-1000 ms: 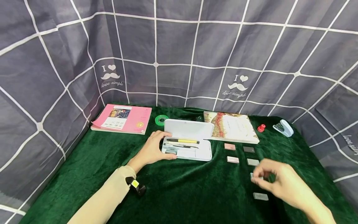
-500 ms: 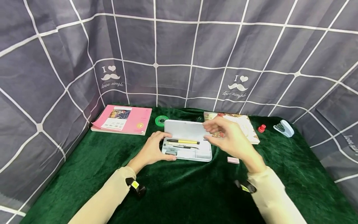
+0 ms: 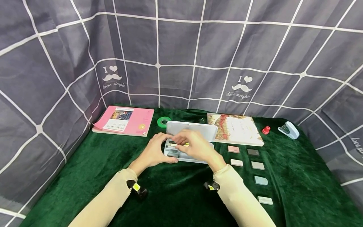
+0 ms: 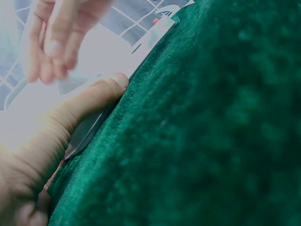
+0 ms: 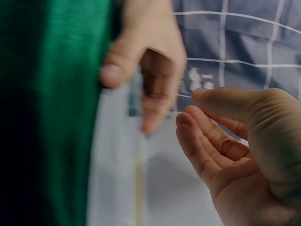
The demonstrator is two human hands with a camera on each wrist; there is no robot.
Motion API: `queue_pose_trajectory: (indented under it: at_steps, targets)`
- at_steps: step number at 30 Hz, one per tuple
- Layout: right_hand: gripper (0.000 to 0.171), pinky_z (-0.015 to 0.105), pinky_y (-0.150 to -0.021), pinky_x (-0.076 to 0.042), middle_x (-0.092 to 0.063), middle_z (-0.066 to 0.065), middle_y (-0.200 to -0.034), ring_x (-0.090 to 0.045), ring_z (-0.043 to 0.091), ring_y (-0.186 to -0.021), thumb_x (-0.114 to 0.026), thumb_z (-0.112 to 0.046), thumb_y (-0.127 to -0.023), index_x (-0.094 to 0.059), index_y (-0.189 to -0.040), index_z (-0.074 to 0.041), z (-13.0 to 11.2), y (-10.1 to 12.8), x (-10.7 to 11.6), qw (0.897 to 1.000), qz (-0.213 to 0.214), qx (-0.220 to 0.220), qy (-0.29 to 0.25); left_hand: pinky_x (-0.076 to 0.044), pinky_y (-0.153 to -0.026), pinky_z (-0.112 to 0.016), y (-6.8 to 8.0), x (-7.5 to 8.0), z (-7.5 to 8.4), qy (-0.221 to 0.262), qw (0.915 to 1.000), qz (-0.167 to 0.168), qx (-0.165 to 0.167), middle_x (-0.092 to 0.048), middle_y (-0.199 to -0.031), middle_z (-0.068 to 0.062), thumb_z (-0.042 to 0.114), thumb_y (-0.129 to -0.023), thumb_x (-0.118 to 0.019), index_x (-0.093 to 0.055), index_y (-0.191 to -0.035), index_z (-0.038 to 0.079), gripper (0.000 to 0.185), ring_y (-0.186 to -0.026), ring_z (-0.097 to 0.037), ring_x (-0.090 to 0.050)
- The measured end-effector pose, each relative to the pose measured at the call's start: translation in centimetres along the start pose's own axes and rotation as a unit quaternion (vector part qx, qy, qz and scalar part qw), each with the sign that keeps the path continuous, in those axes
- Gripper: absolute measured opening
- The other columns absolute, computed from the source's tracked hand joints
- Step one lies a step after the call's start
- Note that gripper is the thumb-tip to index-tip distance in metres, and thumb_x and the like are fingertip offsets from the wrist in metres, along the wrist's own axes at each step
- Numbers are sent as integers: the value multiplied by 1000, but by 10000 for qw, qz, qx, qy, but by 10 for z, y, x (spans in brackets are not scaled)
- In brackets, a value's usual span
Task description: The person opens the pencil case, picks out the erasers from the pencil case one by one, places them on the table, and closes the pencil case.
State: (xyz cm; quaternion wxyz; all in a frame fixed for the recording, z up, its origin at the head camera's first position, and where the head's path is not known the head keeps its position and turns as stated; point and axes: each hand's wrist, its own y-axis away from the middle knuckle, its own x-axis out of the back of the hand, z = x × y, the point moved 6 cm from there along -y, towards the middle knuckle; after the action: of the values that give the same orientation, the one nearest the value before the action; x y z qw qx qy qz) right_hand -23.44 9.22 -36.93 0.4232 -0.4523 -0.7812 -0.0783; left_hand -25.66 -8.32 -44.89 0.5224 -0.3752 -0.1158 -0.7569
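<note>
While the open white plastic pencil case (image 3: 190,142) is steadied by the left hand (image 3: 154,150) | right hand (image 3: 190,145) hovers over its tray, fingers loosely curled, nothing seen held | next judged: another small eraser block (image 3: 236,162) to be fetched

The table cover (image 3: 85,176) across the lower frame is deep green velvet, plush and matt. The pencil case (image 3: 195,130) at centre looks like smooth white plastic with a soft sheen. The backdrop (image 3: 181,47) above is thin woven cloth, slightly creased. The pink book (image 3: 124,121) at left has a glossy paper cover.

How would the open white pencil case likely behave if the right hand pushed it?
The pencil case looks like thin, rigid plastic, so probably light. On the velvet cloth it would likely drag, not glide. The left hand grips its end, which should steady it; the raised lid might wobble.
</note>
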Motion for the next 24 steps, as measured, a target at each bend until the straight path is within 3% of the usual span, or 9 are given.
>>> queue_pose_trajectory:
  at_steps: [6,10,17,24]
  targets:
    - [31,31,-90,-62,-79,7,-115,-75,18,-100,-78,5,-99,-81,-129,-4,0,2,-26,9949,-736,358,591,-45,-118,-62,1,0,1,28,10000,-48,-27,-64,-144,-4,47,-72,-107,-66,-148,18,91,-136,-30,-54]
    - [32,32,-91,-61,-79,4,-120,-73,17,-102,-73,6,-102,-83,-129,-8,-5,2,-31,9892,-962,641,896,-45,-118,-62,1,-1,1,39,10000,-74,-22,-63,-146,-4,47,-74,-106,-66,-148,18,89,-137,-30,-54]
    - [30,35,-91,-62,-79,4,-110,-75,19,-100,-77,7,-98,-83,-123,-8,-5,1,-28,9929,-844,278,787,-45,-117,-62,0,-1,-1,74,9999,-67,32,-63,-145,-3,49,-73,-106,-66,-149,20,90,-136,-30,-54]
    - [30,32,-87,-60,-75,3,-100,-71,17,-93,-81,10,-92,-84,-114,-11,-10,1,-16,9958,-357,200,816,-46,-118,-60,0,-1,-1,18,10000,-43,13,-64,-143,-4,49,-72,-107,-67,-148,19,91,-137,-30,-54]
